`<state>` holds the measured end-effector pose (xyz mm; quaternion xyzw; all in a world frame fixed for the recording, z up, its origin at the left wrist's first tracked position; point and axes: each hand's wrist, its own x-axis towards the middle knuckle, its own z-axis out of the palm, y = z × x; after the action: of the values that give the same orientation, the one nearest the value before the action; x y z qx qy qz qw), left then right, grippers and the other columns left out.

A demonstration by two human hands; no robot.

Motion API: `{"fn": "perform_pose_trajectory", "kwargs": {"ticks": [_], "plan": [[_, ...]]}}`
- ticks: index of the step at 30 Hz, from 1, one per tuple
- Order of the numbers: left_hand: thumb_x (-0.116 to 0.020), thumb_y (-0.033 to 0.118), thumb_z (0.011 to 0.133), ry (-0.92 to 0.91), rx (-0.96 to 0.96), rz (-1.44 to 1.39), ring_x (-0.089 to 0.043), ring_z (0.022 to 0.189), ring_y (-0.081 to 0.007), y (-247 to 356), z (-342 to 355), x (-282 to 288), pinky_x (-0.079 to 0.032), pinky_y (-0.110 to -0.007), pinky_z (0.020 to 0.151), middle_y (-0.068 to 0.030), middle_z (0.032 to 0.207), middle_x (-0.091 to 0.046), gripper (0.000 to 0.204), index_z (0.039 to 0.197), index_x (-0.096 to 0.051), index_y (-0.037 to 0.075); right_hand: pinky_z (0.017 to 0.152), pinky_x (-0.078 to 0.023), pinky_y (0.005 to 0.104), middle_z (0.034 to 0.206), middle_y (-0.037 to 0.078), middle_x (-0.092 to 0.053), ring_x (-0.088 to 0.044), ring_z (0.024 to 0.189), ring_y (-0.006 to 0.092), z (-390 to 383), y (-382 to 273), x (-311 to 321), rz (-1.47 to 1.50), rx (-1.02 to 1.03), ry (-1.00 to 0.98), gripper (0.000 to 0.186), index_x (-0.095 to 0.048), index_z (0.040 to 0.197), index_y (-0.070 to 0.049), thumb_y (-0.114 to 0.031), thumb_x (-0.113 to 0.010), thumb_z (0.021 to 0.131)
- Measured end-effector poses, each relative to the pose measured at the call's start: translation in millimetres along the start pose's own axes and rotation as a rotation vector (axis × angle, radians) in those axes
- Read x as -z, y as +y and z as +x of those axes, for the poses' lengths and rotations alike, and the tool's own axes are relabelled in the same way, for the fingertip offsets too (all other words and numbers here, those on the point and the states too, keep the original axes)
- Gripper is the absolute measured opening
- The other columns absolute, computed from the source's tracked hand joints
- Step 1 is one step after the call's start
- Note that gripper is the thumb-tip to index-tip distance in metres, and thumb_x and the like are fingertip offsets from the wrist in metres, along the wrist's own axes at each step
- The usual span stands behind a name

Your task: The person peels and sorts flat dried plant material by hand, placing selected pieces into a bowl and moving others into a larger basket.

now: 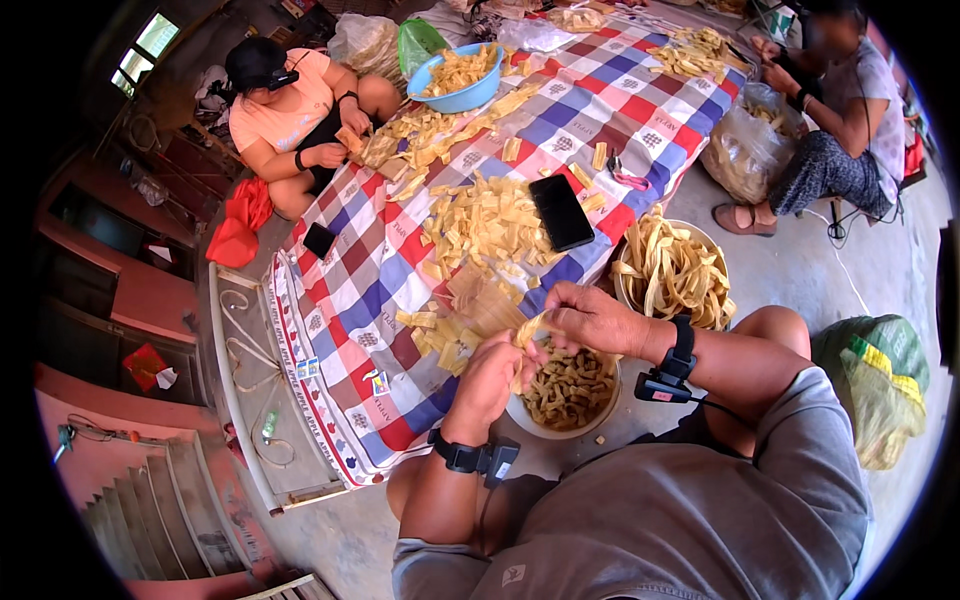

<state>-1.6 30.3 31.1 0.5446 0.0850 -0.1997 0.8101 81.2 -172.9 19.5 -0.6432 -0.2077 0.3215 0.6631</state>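
The checked red, white and blue cloth (350,295) spans the frame's centre, bearing a heap of flat, pale-yellow strips (485,225). Right of centre, long, limp yellow strips (672,275) fill a round bowl. Below centre, a round white bowl (555,436) contains short, curled yellow-brown pieces (565,395). Above its upper edge, the left hand (488,370) and right hand (598,318) pinch one pale-yellow strip (530,328) between them. Light, even tension should suit it; a hard tug might tear it. Whether it is knotted, I cannot tell.
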Motion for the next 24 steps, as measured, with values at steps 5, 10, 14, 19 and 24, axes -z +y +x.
{"fn": "perform_pose_trajectory", "kwargs": {"ticks": [5, 10, 14, 19, 24], "plan": [[-0.05, 0.008, 0.089, 0.111, 0.016, -0.02, -0.04, 0.061, -0.0023, 5.5, -1.2, -10.6, -0.029, -0.017, 0.051, 0.0024, 0.078, -0.049, 0.024, 0.113, -0.053, 0.006, 0.051, -0.038, 0.0192, 0.077, -0.002, -0.056, -0.05, 0.062, 0.0042, 3.5, -4.5, 16.6, 0.074, -0.04, 0.098, 0.007, -0.054, 0.103, -0.007, -0.008, -0.055, 0.096], [-0.056, 0.009, 0.093, 0.12, -0.244, 0.398, -0.048, 0.063, -0.0057, -8.1, 5.8, -12.7, -0.04, -0.021, 0.054, -0.0011, 0.097, -0.058, 0.04, 0.132, -0.048, 0.007, 0.057, -0.043, 0.0232, 0.083, 0.002, -0.06, -0.054, 0.068, 0.0086, 2.4, -17.1, 17.6, 0.225, 0.044, 0.148, 0.01, -0.056, 0.102, -0.006, -0.007, -0.059, 0.093], [-0.058, 0.016, 0.095, 0.189, -0.443, 0.731, -0.064, 0.076, -0.0214, -17.3, 12.0, -9.2, -0.051, -0.032, 0.067, -0.0095, 0.106, -0.066, 0.043, 0.136, -0.049, 0.006, 0.057, -0.042, 0.0231, 0.083, 0.004, -0.061, -0.055, 0.067, 0.0096, 3.7, -21.3, 18.8, 0.312, 0.024, 0.151, 0.013, -0.054, 0.105, -0.005, -0.005, -0.058, 0.092], [-0.057, 0.02, 0.096, 0.338, -0.533, 1.278, -0.066, 0.092, -0.0397, -8.3, 5.4, -28.7, -0.052, -0.043, 0.076, -0.0209, 0.098, -0.068, 0.031, 0.122, -0.057, 0.004, 0.047, -0.031, 0.0183, 0.076, 0.003, -0.06, -0.049, 0.058, 0.0046, 3.9, -20.4, 17.2, 0.33, 0.024, 0.136, 0.011, -0.052, 0.106, -0.006, -0.003, -0.055, 0.096], [-0.05, 0.021, 0.1, 0.14, -0.257, 1.122, -0.062, 0.07, -0.0263, -11.9, 8.4, -16.7, -0.047, -0.036, 0.064, -0.0109, 0.081, -0.064, 0.025, 0.115, -0.06, 0.003, 0.052, -0.038, 0.0189, 0.08, 0.002, -0.059, -0.055, 0.064, 0.0057, 5.0, -11.2, 17.3, 0.283, 0.075, 0.138, 0.012, -0.052, 0.106, -0.006, -0.001, -0.056, 0.096]]}}
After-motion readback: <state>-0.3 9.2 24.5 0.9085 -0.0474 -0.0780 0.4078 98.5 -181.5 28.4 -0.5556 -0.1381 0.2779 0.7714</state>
